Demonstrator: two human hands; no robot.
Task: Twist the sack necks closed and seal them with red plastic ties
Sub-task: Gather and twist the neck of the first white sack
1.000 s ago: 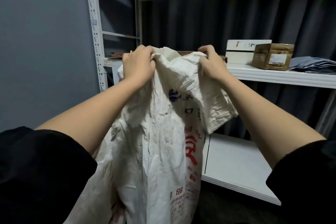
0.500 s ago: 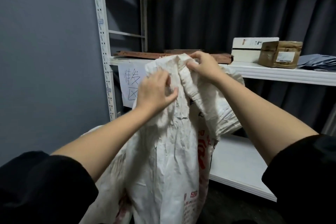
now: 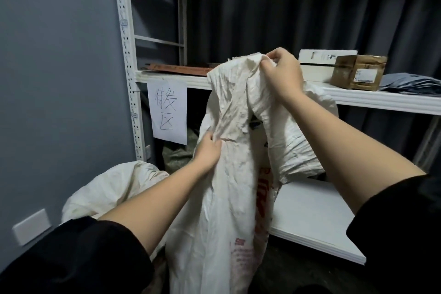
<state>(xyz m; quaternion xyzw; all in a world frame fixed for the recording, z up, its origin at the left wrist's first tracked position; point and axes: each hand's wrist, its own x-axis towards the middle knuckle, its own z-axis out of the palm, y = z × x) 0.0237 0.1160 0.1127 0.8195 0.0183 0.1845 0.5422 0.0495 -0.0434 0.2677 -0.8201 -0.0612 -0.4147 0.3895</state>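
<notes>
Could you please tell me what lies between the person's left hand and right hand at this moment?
In the head view, only the sack's gathered, creased white neck runs between them: the right hand grips its top edge, the left hand grips it lower down.

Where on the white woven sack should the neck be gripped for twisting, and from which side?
Encircle the white woven sack from the left, where the left hand pinches it, below the top edge the right hand holds up. The fabric there already gathers into vertical folds.
</notes>
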